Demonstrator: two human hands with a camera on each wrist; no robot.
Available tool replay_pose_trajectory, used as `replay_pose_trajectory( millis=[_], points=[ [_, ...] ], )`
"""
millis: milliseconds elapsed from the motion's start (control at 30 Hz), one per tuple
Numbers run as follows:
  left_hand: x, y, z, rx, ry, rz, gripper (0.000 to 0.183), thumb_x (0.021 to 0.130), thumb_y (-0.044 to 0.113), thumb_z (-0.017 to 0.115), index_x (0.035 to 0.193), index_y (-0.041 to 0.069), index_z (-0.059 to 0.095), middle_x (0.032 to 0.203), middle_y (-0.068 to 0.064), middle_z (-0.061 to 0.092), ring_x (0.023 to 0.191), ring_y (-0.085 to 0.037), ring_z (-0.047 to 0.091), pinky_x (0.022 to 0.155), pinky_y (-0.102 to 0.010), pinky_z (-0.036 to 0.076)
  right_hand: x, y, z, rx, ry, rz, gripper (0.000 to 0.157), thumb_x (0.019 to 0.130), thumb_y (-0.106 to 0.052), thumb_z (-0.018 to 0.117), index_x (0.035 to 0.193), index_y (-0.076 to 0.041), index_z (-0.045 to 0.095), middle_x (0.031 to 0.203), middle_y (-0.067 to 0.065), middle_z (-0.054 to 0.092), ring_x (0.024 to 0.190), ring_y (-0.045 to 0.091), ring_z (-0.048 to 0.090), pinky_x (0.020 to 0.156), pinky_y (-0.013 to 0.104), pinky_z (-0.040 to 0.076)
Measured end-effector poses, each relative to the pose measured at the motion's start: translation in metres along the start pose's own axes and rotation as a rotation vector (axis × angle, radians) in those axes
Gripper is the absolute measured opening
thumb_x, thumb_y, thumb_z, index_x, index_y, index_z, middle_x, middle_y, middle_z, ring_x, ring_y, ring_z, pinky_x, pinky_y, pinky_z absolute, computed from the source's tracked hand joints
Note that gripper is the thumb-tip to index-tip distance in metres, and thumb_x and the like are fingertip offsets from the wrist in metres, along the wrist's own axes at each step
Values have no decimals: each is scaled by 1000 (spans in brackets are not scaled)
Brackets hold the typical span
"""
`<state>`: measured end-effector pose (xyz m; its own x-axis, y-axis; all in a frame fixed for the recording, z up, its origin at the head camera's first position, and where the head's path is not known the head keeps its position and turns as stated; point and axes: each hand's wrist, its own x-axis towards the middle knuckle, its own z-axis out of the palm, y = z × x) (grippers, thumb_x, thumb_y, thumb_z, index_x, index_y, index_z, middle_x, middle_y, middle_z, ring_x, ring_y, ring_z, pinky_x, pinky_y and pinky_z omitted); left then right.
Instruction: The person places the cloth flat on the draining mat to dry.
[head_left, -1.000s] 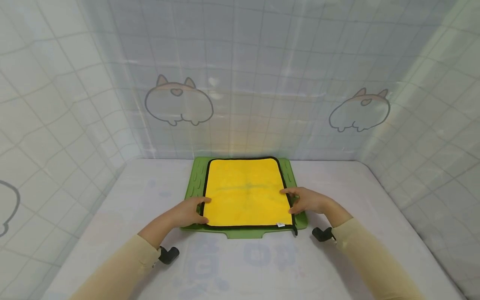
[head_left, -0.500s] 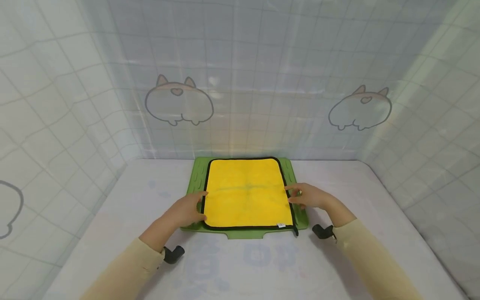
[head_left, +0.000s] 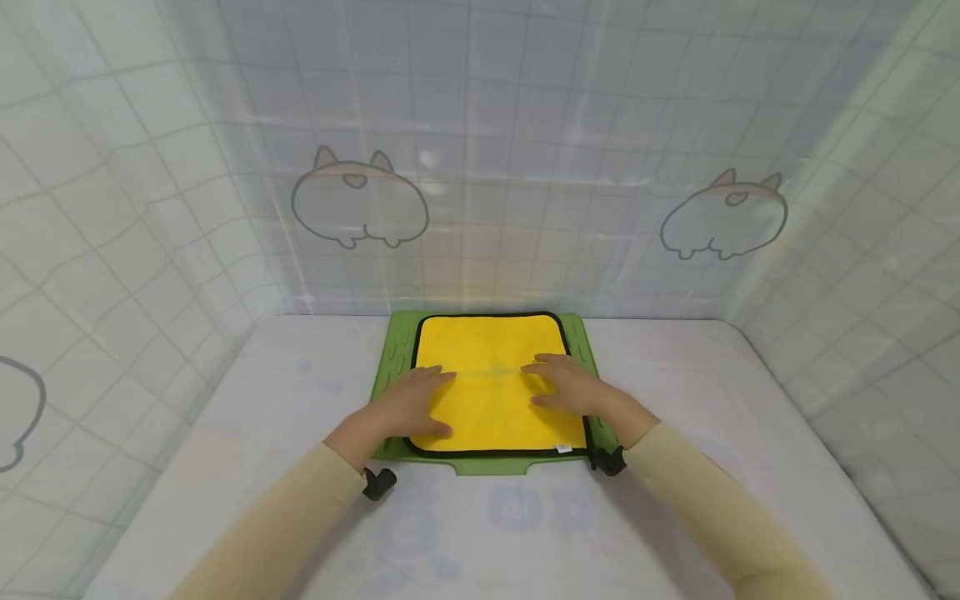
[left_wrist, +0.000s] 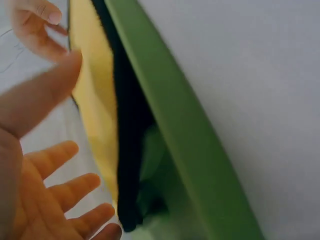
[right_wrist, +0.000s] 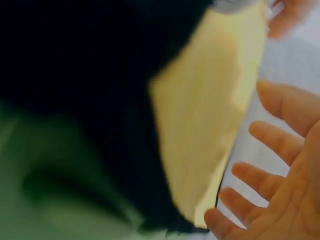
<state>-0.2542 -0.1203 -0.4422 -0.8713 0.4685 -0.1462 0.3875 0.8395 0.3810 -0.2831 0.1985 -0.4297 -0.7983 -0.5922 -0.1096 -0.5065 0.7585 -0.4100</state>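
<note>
A square yellow cloth with black edging lies spread flat on a green board. It has a small white label and a black loop at its near right corner. My left hand is over the cloth's left part, fingers spread and loosely extended. Over the right part is my right hand, its fingers pointing inward. Neither hand grips anything. Whether the fingertips touch the cloth cannot be told. In the left wrist view, the cloth's black edge runs alongside the green rim, apart from my fingers.
The board stands at the back of a pale tabletop, close to a grid-patterned curtain. Similar curtains rise at left and right. A small black device sits at the left wrist, another at the right.
Both hands have left the cloth's side edges and moved inward over its surface, toward each other. The cloth and board have stayed in place.
</note>
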Motion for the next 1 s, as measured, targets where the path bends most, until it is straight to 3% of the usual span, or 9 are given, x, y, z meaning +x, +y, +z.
replay_pose_trajectory(
  millis=[200,367,600,833,1000],
  points=[
    [10,10,1,12,-96,-1,99,81,56,78,159,15,31,165,-20,17,148,-50,13,116,-65,19,13,-11,8,-83,-129,72,75,95,-53,63,159,-27,32,167,16,10,150,46,7,114,69,18],
    [10,11,0,46,-140,8,99,81,58,77,158,16,32,165,-22,14,148,-51,9,116,-66,17,12,-7,12,-128,-208,109,78,94,-60,59,160,-33,28,168,12,6,151,43,4,115,67,16],
    [2,5,1,89,-191,7,97,81,60,76,159,26,31,166,-20,9,150,-48,4,117,-65,13,-2,0,8,-128,-266,77,88,87,-67,63,159,-35,26,168,9,3,152,41,0,115,68,17],
    [-4,-1,-5,79,-189,49,92,82,57,77,158,24,35,166,-19,12,148,-51,9,116,-68,13,-11,9,-4,-73,-278,29,85,89,-62,66,159,-27,32,167,14,8,152,40,4,116,67,14],
    [0,-7,-17,41,-150,49,88,85,54,75,156,17,39,164,-23,18,146,-54,15,114,-69,17,-3,13,-26,-17,-239,22,66,98,-43,65,152,-12,44,163,23,20,149,45,16,116,63,21]
  ],
)
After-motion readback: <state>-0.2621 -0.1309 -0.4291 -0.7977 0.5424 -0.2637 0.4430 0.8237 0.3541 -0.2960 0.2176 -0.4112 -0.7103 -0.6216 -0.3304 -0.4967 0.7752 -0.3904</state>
